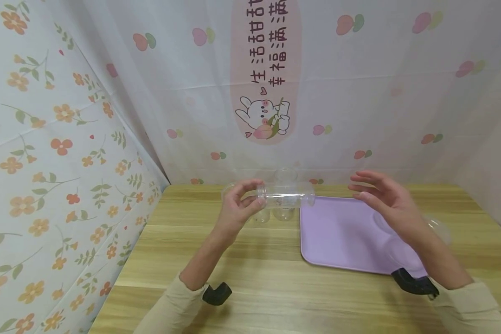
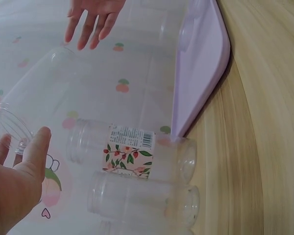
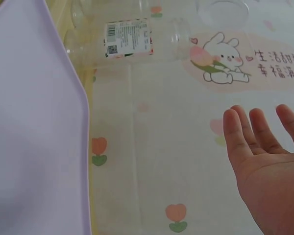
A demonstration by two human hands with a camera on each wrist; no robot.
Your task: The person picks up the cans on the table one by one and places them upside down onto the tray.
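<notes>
Head: high, near side, facing far and down over desk, widest. Wrists: close in, rolled opposite ways, facing far cloth; both share tray, labelled jar. Head/left share held jar.

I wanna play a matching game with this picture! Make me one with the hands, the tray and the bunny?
1. Left hand
2. Right hand
3. Tray
4. Bunny

A. Printed on the cloth behind the table
B. Holding a clear jar
C. Pale purple, lying on the table
D. Raised, holding nothing

Pairs: 1-B, 2-D, 3-C, 4-A.
</notes>
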